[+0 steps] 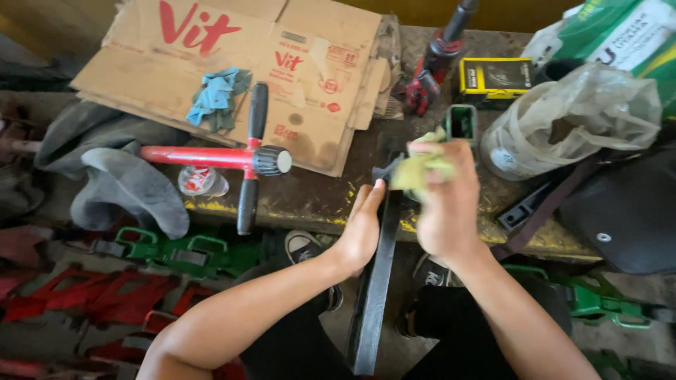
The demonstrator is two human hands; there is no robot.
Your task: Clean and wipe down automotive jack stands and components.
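A long dark metal bar [377, 281] leans from my lap up onto the edge of the workbench [317, 197]. My left hand [360, 232] grips the bar's left side just below the bench edge. My right hand [447, 204] is closed around a crumpled yellow-green rag [421, 165] and presses it against the bar's upper end. The bar's top tip is partly hidden by the rag.
A red tool with black handles [239, 158] lies on the bench beside flattened cardboard [239, 63] and a blue rag [215, 95]. A plastic bag [570, 119], a yellow-black box [493, 77] and a green square tube [461, 123] sit right. Red and green metal parts [176, 250] lie on the floor.
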